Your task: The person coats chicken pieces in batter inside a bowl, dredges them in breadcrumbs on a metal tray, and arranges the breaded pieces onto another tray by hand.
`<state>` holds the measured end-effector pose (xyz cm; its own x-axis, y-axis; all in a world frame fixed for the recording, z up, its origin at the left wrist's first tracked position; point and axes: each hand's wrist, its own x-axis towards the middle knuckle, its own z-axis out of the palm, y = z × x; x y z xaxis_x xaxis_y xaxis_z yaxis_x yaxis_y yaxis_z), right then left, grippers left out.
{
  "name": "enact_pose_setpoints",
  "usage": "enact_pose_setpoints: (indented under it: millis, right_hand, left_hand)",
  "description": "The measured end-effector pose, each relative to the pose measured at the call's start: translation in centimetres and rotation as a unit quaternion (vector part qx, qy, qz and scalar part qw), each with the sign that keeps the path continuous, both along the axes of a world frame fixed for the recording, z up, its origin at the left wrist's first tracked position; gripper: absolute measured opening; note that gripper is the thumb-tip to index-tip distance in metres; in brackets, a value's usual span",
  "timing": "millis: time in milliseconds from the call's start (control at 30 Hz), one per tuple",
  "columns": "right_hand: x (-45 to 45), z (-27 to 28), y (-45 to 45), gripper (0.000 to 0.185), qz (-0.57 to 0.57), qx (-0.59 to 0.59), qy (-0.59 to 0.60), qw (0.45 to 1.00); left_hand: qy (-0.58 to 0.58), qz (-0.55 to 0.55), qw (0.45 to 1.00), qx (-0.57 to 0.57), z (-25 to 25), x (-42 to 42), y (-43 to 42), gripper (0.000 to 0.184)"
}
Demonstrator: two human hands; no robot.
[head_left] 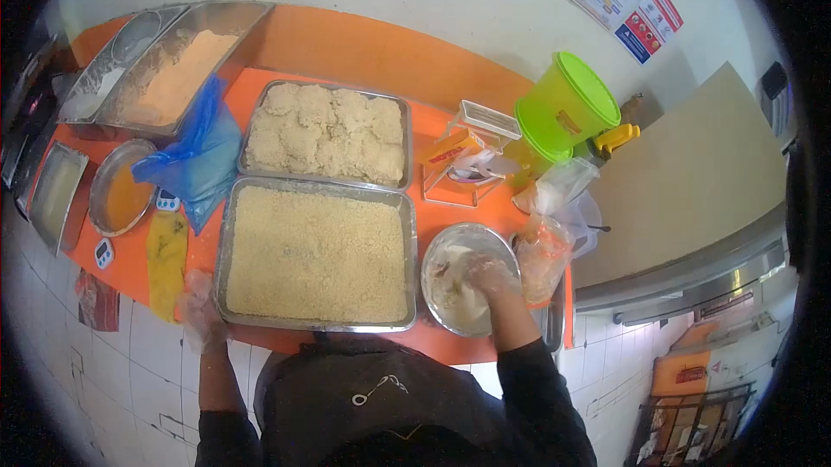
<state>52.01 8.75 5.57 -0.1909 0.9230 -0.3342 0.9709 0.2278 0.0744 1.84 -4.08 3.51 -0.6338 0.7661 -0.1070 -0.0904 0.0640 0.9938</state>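
Observation:
My right hand [489, 281], in a clear glove dusted white, is down inside a round metal bowl [428, 294] holding white flour or batter. Its fingers are partly buried, and what they hold is hidden. At the near left corner of a metal tray of pale crumbs [316, 251] is my left hand [203, 311], also in a clear glove; its fingers are blurred against the tray's edge. Behind the crumb tray, a second metal tray holds coated, lumpy pieces [325, 134].
On the left are a blue bag [208, 160], a yellow cloth [166, 264], a bowl of orange liquid [121, 194] and a deep pan of orange powder [186, 77]. A wire rack [450, 190], green tubs [567, 103] and plastic bags [543, 255] stand at right.

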Motion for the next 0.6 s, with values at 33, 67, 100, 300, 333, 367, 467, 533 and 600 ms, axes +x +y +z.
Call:
enact_pose_setpoints:
  millis: [33,67,100,300,333,367,467,533,600]
  right_hand:
    - [-0.4,-0.4,0.0,0.04,0.011,0.022,0.002,1.0]
    - [-1.1,-2.1,0.0,0.04,0.016,0.015,0.004,1.0]
    - [-1.9,-3.7,0.0,0.04,0.007,-0.003,0.016,1.0]
    - [1.1,-5.5,3.7,0.039,-0.062,-0.125,0.264,0.954]
    - [1.4,-7.2,2.5,0.04,-0.094,-0.097,0.303,0.943]
    - [1.9,-8.7,2.6,0.04,-0.083,-0.094,0.26,0.958]
    - [1.7,-8.0,3.1,0.041,-0.061,-0.123,0.189,0.972]
    - [1.2,-4.8,3.0,0.041,-0.055,-0.161,0.23,0.958]
    - [0.6,-4.6,0.4,0.041,-0.05,-0.128,0.201,0.97]
  left_hand:
    - [0.032,0.004,0.999,-0.023,0.6,0.4,-0.1,0.038]
    - [0.009,0.006,1.0,-0.005,0.6,0.5,0.1,0.038]
    - [-0.012,0.006,1.0,0.015,0.7,0.5,0.4,0.039]
    - [0.134,0.052,0.987,-0.069,-2.2,-0.5,0.1,0.05]
    - [0.109,0.052,0.988,-0.094,-0.4,0.1,0.0,0.052]
    - [0.085,0.047,0.988,-0.118,1.6,0.7,0.1,0.054]
    - [0.075,0.042,0.993,-0.079,-0.6,-0.1,0.4,0.057]
    - [0.11,0.045,0.99,-0.077,-0.2,0.0,0.5,0.057]
    - [0.168,0.05,0.976,-0.132,2.9,1.0,0.1,0.056]
